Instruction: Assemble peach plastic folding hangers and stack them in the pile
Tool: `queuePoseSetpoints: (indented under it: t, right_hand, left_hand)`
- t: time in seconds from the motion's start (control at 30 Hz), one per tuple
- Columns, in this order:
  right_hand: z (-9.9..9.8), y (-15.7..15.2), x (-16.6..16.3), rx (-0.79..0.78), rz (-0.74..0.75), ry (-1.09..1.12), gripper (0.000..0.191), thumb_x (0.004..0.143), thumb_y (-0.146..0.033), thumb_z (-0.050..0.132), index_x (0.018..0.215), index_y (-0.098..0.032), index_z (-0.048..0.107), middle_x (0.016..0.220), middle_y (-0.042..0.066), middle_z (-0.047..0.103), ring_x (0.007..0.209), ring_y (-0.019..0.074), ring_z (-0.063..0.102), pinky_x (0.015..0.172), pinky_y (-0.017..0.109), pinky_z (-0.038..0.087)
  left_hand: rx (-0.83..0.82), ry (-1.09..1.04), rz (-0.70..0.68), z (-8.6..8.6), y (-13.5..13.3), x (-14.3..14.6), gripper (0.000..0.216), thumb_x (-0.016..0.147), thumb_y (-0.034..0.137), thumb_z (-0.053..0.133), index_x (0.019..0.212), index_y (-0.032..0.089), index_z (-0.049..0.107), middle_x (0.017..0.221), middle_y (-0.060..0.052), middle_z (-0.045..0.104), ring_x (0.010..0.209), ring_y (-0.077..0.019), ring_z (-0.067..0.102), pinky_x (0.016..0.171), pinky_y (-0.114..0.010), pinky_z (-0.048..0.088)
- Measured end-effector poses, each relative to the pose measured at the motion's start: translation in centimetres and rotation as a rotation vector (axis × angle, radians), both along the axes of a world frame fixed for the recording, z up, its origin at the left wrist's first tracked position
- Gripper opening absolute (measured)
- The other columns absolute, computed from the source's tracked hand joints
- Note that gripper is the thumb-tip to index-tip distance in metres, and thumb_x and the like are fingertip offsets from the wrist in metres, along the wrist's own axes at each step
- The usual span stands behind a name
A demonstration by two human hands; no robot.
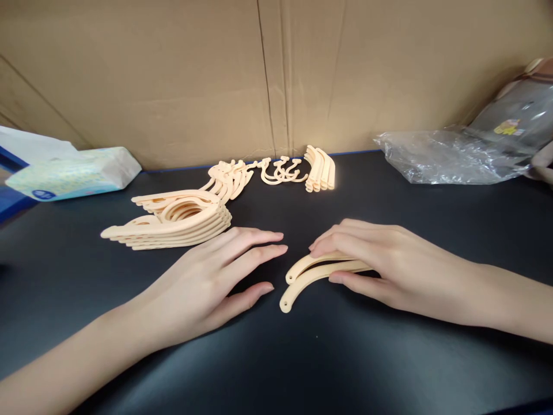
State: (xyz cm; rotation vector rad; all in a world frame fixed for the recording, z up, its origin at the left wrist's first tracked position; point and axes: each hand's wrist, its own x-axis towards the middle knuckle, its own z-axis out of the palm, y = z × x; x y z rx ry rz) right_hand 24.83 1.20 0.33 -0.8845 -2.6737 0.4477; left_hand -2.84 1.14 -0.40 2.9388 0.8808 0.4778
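Note:
My right hand [380,259] lies over two cream plastic hanger arms [299,286], with thumb on the near side and fingers on the far side. Both arms curve side by side on the table, their holed ends pointing left toward my other hand; their right ends are hidden beneath my palm. My left hand [211,276] is open and holds nothing, its fingers spread over the table. Just behind it sits a stack of larger cream hanger pieces [190,227] with rounded openings.
Along the back of the black table [276,363] lie jumbled curved pieces [231,180], several hooks [276,177] and a bundle of curved arms [320,170]. A tissue pack [90,173] is at left, clear plastic bags [453,158] at right. Cardboard [173,80] stands behind.

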Motion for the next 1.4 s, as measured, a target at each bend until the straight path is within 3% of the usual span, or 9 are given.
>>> queuePoseSetpoints:
  t: [0.23, 0.37, 0.5, 0.73, 1.1, 1.27, 1.4]
  right_hand:
    - [-0.2, -0.3, -0.2, -0.139, 0.033, 0.088, 0.038, 0.090, -0.012, 0.052, 0.125, -0.024, 0.052, 0.120, 0.003, 0.061, 0.105, 0.0148, 0.059, 0.089, 0.028, 0.048]
    - [-0.1, -0.3, -0.2, -0.136, -0.027, 0.092, 0.037, 0.087, -0.017, 0.061, 0.122, -0.024, 0.052, 0.116, 0.001, 0.061, 0.100, 0.0131, 0.060, 0.085, 0.024, 0.047]
    - [0.1, -0.3, -0.2, -0.177, -0.034, 0.101, 0.028, 0.088, -0.014, 0.058, 0.113, -0.025, 0.056, 0.110, -0.001, 0.063, 0.093, 0.0103, 0.061, 0.080, 0.020, 0.046]
    - [0.3, -0.3, -0.4, -0.240, -0.004, 0.101, 0.026, 0.087, -0.017, 0.058, 0.112, -0.025, 0.059, 0.108, 0.002, 0.065, 0.088, 0.0144, 0.063, 0.072, 0.024, 0.047]
    - [0.6, 0.0, -0.3, -0.287, 0.027, 0.104, 0.025, 0.088, -0.022, 0.061, 0.113, -0.025, 0.059, 0.106, -0.001, 0.063, 0.085, 0.0099, 0.060, 0.070, 0.020, 0.045]
    - [0.7, 0.1, 0.1, -0.245, -0.009, 0.122, 0.028, 0.093, -0.034, 0.056, 0.118, -0.023, 0.058, 0.107, 0.001, 0.062, 0.085, 0.0114, 0.060, 0.073, 0.023, 0.046]
    - [0.7, 0.5, 0.5, -0.192, -0.068, 0.152, 0.022, 0.093, -0.033, 0.054, 0.111, -0.023, 0.062, 0.103, 0.001, 0.064, 0.084, 0.0118, 0.060, 0.072, 0.024, 0.046]
  left_hand:
    - [-0.008, -0.021, -0.091, 0.0, 0.0, 0.0, 0.038, 0.096, 0.026, 0.050, 0.133, 0.017, 0.050, 0.130, -0.010, 0.059, 0.118, -0.0217, 0.055, 0.100, -0.033, 0.046]
    - [-0.016, -0.013, -0.124, 0.0, -0.1, 0.2, 0.032, 0.094, 0.023, 0.054, 0.125, 0.016, 0.056, 0.121, -0.010, 0.063, 0.110, -0.0198, 0.058, 0.094, -0.029, 0.048]
    - [-0.012, -0.024, -0.130, 0.1, -0.1, 0.3, 0.028, 0.093, 0.020, 0.054, 0.120, 0.015, 0.059, 0.114, -0.010, 0.065, 0.106, -0.0198, 0.060, 0.090, -0.029, 0.050]
    - [-0.025, -0.064, -0.151, 0.4, -0.4, 0.4, 0.026, 0.090, 0.017, 0.057, 0.115, 0.017, 0.062, 0.108, -0.008, 0.068, 0.105, -0.0190, 0.061, 0.091, -0.029, 0.052]
    - [-0.013, -0.067, -0.181, 0.6, -0.4, 0.3, 0.026, 0.093, 0.025, 0.054, 0.116, 0.015, 0.061, 0.113, -0.010, 0.066, 0.107, -0.0205, 0.059, 0.093, -0.030, 0.049]
    - [0.087, -0.040, -0.100, 0.7, -0.5, 0.1, 0.027, 0.097, 0.026, 0.049, 0.120, 0.016, 0.059, 0.118, -0.008, 0.065, 0.111, -0.0194, 0.056, 0.098, -0.032, 0.044]
    - [0.225, 0.020, -0.009, 1.3, 0.0, 0.3, 0.025, 0.096, 0.024, 0.050, 0.118, 0.016, 0.061, 0.118, -0.007, 0.065, 0.110, -0.0211, 0.057, 0.098, -0.036, 0.043]
